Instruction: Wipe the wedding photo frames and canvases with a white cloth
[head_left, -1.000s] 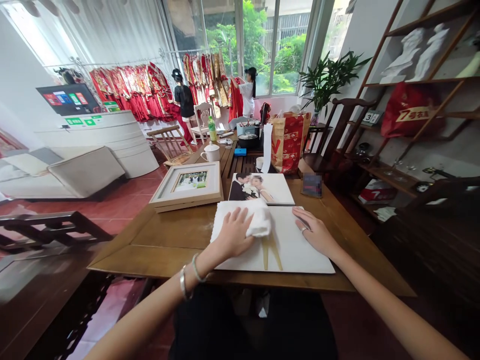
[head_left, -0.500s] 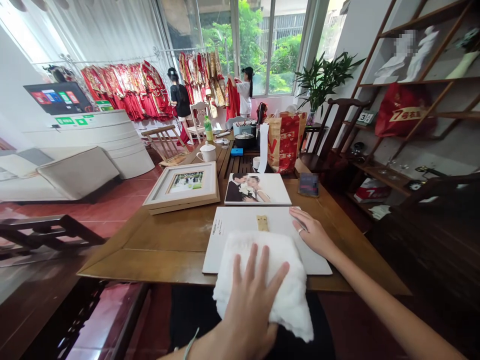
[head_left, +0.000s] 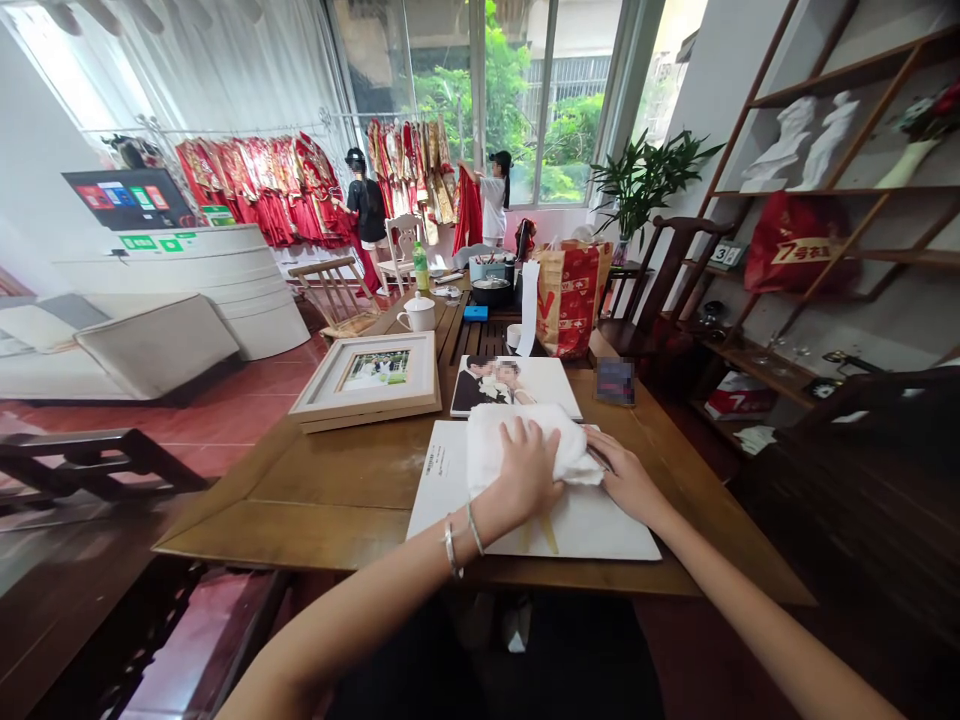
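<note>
A large white album (head_left: 600, 520) with a gold mark lies on the wooden table (head_left: 337, 490) in front of me. My left hand (head_left: 525, 470) presses a white cloth (head_left: 555, 445) flat onto the album's far half, fingers stretched over it. My right hand (head_left: 626, 475) rests open on the album's right side, touching the cloth's edge and steadying the album. A second album with a wedding photo cover (head_left: 540, 380) lies just behind. A framed photo (head_left: 371, 375) sits to the left of it.
Farther along the table stand a white teapot (head_left: 418, 312), a red paper bag (head_left: 570, 295), a small stand-up card (head_left: 615, 380) and a pot. Wooden chairs and shelves flank the right. Two people stand by red garments on racks at the window.
My left hand has pushed the cloth from the album's near edge up to its far half. The right hand has stayed on the album's right side.
</note>
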